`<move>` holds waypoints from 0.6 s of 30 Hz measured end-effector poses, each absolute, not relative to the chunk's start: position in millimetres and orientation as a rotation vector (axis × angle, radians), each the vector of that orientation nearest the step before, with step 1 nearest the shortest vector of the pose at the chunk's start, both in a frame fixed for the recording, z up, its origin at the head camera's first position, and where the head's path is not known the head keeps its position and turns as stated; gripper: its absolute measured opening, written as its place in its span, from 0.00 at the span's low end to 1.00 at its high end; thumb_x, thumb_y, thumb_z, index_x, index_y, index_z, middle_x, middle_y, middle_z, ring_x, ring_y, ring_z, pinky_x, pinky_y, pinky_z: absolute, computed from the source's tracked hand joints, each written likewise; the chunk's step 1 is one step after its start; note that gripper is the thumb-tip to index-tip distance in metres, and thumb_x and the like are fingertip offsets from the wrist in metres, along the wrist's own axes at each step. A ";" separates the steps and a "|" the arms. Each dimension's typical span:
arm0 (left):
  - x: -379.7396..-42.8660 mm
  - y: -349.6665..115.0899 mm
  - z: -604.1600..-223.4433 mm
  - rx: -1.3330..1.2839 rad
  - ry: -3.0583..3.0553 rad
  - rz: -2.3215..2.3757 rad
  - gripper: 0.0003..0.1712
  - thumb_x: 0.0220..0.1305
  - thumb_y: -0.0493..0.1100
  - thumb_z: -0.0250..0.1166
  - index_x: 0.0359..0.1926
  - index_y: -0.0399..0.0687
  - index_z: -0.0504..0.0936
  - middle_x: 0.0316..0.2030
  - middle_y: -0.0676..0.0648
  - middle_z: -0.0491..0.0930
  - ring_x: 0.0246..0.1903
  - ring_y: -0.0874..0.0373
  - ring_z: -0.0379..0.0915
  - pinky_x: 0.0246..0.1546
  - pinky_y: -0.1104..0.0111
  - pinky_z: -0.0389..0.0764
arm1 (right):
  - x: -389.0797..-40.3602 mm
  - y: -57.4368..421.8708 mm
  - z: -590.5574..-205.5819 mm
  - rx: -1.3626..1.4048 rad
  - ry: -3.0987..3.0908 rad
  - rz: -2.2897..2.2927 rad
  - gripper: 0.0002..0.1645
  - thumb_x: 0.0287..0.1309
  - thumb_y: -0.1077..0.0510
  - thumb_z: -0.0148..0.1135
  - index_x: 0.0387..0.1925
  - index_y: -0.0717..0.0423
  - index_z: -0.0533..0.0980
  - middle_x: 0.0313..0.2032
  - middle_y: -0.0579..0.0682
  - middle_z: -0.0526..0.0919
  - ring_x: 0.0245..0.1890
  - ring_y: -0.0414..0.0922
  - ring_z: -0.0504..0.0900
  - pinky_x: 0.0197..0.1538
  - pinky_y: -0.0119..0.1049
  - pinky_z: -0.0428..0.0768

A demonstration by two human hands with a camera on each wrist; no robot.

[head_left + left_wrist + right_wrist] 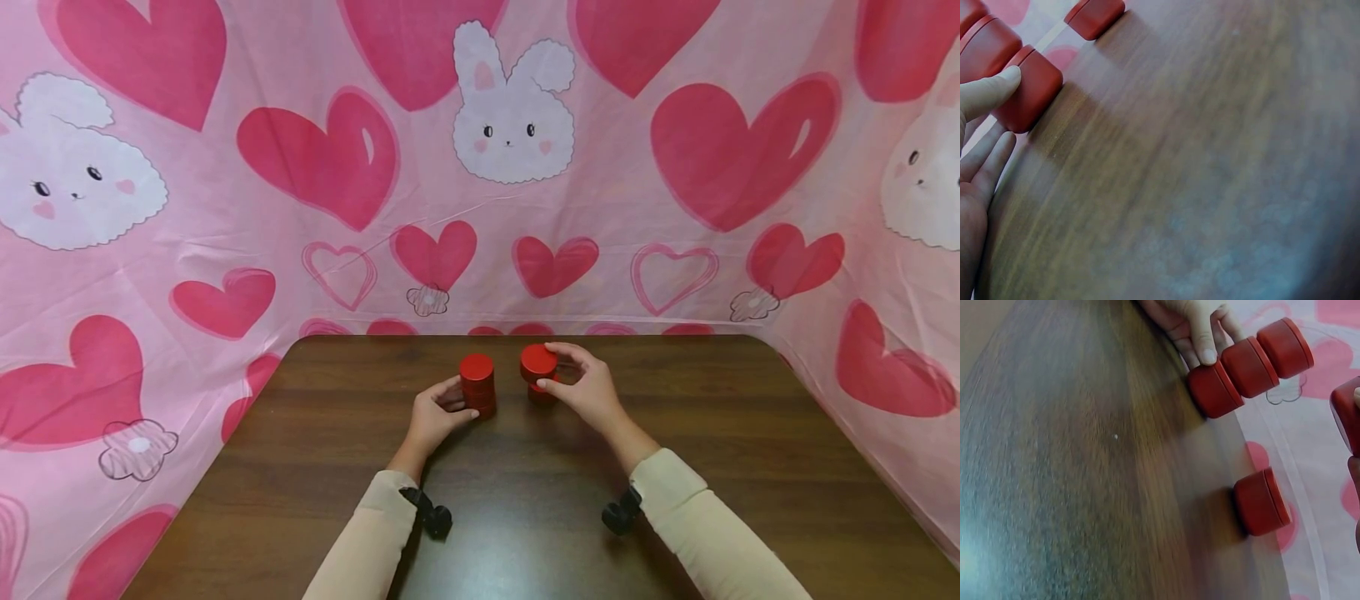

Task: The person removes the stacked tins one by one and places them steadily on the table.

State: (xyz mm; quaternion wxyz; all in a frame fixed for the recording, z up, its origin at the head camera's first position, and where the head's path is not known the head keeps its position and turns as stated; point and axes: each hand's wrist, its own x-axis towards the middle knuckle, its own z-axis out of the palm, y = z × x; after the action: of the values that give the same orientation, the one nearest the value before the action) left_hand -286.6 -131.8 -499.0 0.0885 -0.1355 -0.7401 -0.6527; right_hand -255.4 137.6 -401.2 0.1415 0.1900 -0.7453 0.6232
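Three small red round tins with lids stand in a stack (pixel 477 387) toward the table's far edge. My left hand (pixel 433 418) grips the bottom tin (pixel 1038 90), its thumb on the near side and fingers reaching round behind. To the right, my right hand (pixel 588 390) holds another red tin (pixel 538 363) between thumb and fingers. That tin is raised above a single red tin (pixel 1262 503) standing on the table, and a gap shows between them in the right wrist view. At the right edge of that view, only part of the held tin (pixel 1345 419) shows.
A dark wooden table (pixel 517 533) lies under both hands. Behind it and at its sides hangs a pink cloth (pixel 510 208) with hearts and rabbits. Black wrist cameras sit at both sleeve cuffs.
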 end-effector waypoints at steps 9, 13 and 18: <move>-283.5 -131.3 -492.5 -0.418 -2.205 -1.984 0.37 0.44 0.24 0.75 0.59 0.30 0.75 0.49 0.30 0.80 0.48 0.37 0.79 0.48 0.50 0.80 | -258.9 151.6 -412.8 0.496 -2.143 1.790 0.32 0.46 0.73 0.73 0.56 0.70 0.75 0.53 0.66 0.79 0.50 0.60 0.79 0.56 0.57 0.75; -273.9 -130.5 -477.6 -0.444 -2.210 -1.994 0.37 0.44 0.23 0.74 0.59 0.27 0.74 0.49 0.28 0.80 0.48 0.34 0.78 0.49 0.47 0.79 | -267.8 161.1 -427.3 0.470 -2.155 1.770 0.32 0.46 0.70 0.75 0.56 0.67 0.76 0.53 0.64 0.80 0.50 0.57 0.79 0.57 0.56 0.75; -267.3 -129.6 -468.3 -0.449 -2.216 -1.985 0.35 0.45 0.22 0.73 0.58 0.26 0.75 0.48 0.28 0.80 0.48 0.35 0.78 0.49 0.47 0.79 | -271.8 170.4 -436.2 0.435 -2.175 1.749 0.33 0.46 0.66 0.77 0.56 0.61 0.77 0.53 0.59 0.81 0.49 0.47 0.81 0.56 0.44 0.78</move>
State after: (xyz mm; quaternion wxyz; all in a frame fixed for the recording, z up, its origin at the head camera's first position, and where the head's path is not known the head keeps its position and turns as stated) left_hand -267.3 -129.6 -468.3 0.0663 -0.1489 -0.7348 -0.6584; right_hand -271.8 170.4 -436.2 0.1579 0.1519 -0.7602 0.6115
